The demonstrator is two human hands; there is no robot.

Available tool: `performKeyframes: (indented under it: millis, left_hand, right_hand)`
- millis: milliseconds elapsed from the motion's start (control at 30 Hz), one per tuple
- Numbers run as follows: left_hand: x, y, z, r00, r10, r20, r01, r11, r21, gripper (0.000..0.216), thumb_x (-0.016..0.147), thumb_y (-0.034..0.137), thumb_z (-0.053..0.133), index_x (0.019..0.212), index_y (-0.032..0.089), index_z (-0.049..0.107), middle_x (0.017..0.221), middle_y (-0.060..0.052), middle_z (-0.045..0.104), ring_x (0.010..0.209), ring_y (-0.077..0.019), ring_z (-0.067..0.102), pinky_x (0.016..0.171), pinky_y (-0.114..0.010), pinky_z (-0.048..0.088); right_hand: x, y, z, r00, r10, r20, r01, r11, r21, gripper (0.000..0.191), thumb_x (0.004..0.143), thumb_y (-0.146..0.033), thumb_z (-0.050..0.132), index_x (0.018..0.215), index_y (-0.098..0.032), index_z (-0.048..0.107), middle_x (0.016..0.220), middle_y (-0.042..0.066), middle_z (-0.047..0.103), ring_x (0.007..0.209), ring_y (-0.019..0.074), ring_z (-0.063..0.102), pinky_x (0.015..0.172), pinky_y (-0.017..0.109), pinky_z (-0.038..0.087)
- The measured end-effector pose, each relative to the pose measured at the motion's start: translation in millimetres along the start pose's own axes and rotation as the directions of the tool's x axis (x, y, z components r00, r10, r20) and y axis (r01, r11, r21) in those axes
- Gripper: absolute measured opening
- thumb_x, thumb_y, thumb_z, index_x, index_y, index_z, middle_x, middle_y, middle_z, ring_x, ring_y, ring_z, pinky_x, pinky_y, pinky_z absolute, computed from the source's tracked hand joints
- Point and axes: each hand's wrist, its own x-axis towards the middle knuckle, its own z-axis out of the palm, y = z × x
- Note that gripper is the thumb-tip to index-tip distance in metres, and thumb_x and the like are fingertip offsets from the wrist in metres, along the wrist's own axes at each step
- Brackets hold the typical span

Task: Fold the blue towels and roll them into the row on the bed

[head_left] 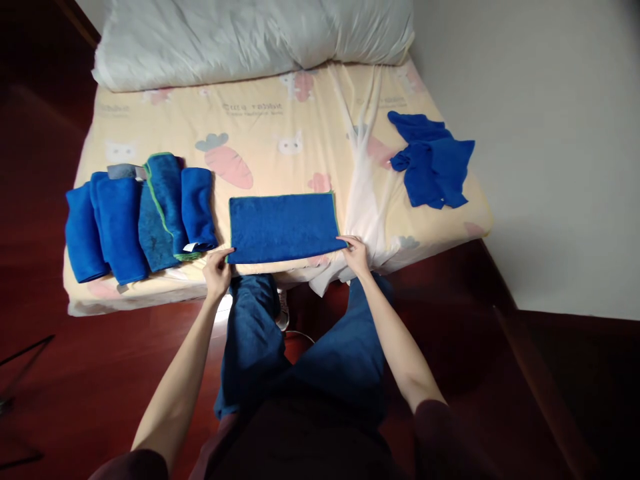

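A blue towel (pixel 283 225) with green edging lies flat as a wide rectangle at the front edge of the bed. My left hand (pixel 217 270) pinches its near left corner. At the near right corner, my right hand (pixel 356 257) grips the towel between thumb and fingers. Left of it, several rolled or folded blue towels (pixel 120 223) lie side by side, one of them showing a green border and a white tag. Crumpled blue cloths (pixel 433 160) lie in a loose heap on the right of the bed.
The bed has a yellow sheet (pixel 175 127) printed with carrots and rabbits, wrinkled right of the middle. A pale quilt (pixel 250 40) lies across the back. A grey wall (pixel 540 167) stands along the right side. Dark red flooring (pixel 100 373) surrounds my legs.
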Motion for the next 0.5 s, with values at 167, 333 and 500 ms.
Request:
performKeyframes:
  millis: [167, 333, 500]
  left_hand:
    - [-0.7, 0.0, 0.6, 0.999, -0.018, -0.044, 0.017, 1.0, -0.02, 0.029, 0.095, 0.036, 0.058, 0.106, 0.018, 0.078, 0.105, -0.011, 0.077, 0.099, -0.0255, 0.066, 0.086, -0.038, 0.052]
    - [0.0, 1.0, 4.4, 0.978, -0.185, -0.099, 0.177, 0.98, -0.092, 0.042, 0.095, 0.058, 0.059, 0.099, 0.018, 0.071, 0.093, -0.008, 0.07, 0.089, -0.0215, 0.064, 0.083, -0.034, 0.051]
    - [1.5, 9.4, 7.1, 0.952, -0.288, -0.107, 0.256, 0.936, -0.242, 0.045, 0.091, 0.059, 0.066, 0.111, 0.019, 0.064, 0.087, -0.004, 0.067, 0.071, -0.0151, 0.061, 0.066, -0.027, 0.049]
  right_hand:
    - [1.0, -2.1, -0.2, 0.998, 0.064, -0.027, -0.063, 0.996, 0.055, 0.025, 0.086, -0.028, 0.063, 0.103, -0.021, 0.08, 0.111, 0.01, 0.078, 0.109, 0.0264, 0.071, 0.104, 0.043, 0.056]
    - [3.2, -1.8, 1.9, 0.981, 0.169, -0.094, -0.159, 0.981, 0.108, 0.037, 0.089, -0.056, 0.067, 0.075, -0.022, 0.063, 0.074, 0.002, 0.063, 0.075, 0.0194, 0.06, 0.076, 0.033, 0.056]
    - [6.4, 3.7, 7.3, 0.962, 0.241, -0.127, -0.223, 0.965, 0.142, 0.049, 0.083, -0.069, 0.071, 0.081, -0.021, 0.064, 0.078, 0.002, 0.064, 0.074, 0.018, 0.059, 0.075, 0.032, 0.054]
